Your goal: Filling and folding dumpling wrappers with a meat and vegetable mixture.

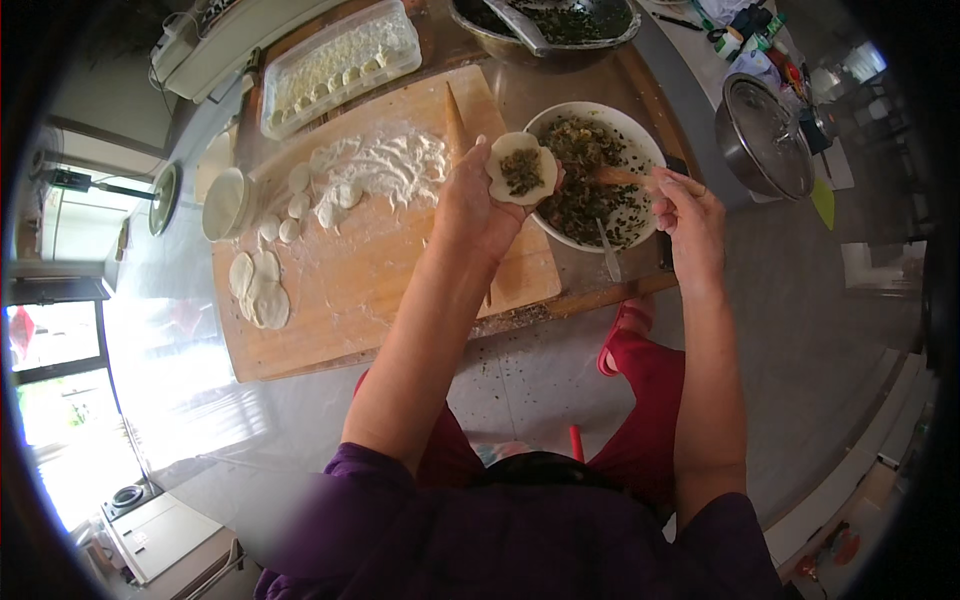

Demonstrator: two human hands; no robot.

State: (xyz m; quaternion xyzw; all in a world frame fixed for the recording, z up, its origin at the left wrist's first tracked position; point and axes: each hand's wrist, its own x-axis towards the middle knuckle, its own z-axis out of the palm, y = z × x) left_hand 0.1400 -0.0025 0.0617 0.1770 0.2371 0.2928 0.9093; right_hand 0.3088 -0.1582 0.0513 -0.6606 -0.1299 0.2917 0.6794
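Observation:
On my left hand (480, 202) lies a round dumpling wrapper (495, 169), with a mound of chopped green filling (523, 171) in its middle. My right hand (690, 214) grips the handle of a wooden spoon (622, 176), whose other end rests in the filling of a white bowl (652, 139). A second, pale spoon (609, 255) leans on the bowl's near rim. Behind my left hand, a tapered wooden rolling pin (454, 124) lies on the floured wooden board (360, 292).
Rolled wrappers (262, 289) overlap at the board's left, near several dough pieces (289, 229) and a small white bowl (227, 204). A plastic tray (341, 71) holding a row of dumplings stands behind. A large metal bowl (480, 41) of greens is at the back; a metal pot (761, 139) sits right.

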